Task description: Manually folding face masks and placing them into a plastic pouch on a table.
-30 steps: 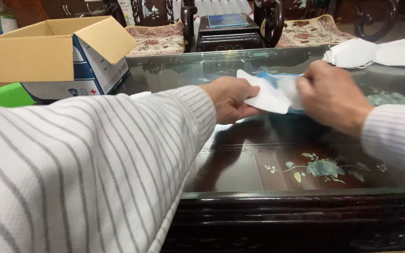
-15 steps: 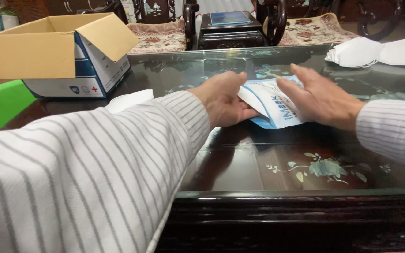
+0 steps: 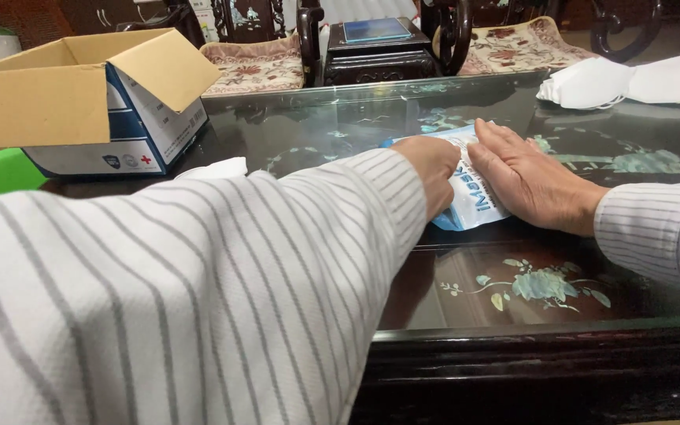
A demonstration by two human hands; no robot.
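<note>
Packet: a flat white-and-blue plastic packet (image 3: 470, 206) lies on the dark glass-topped table (image 3: 513, 315) with pale flower inlay, between the two hands.
Left hand: the left hand (image 3: 433, 169) is curled into a loose fist, knuckles up, resting on the packet's left part; its fingertips are hidden, so a grip cannot be told.
Right hand: the right hand (image 3: 530, 179) lies flat and open, palm down, fingers together, pressing the packet's right part.
Sleeves: both arms wear a white sleeve with thin grey stripes (image 3: 198, 299).
Box: an open brown cardboard box with blue-and-white sides (image 3: 88, 102) stands at the table's far left, well apart.
Masks: white folded face masks (image 3: 631, 80) lie at the far right.
</note>
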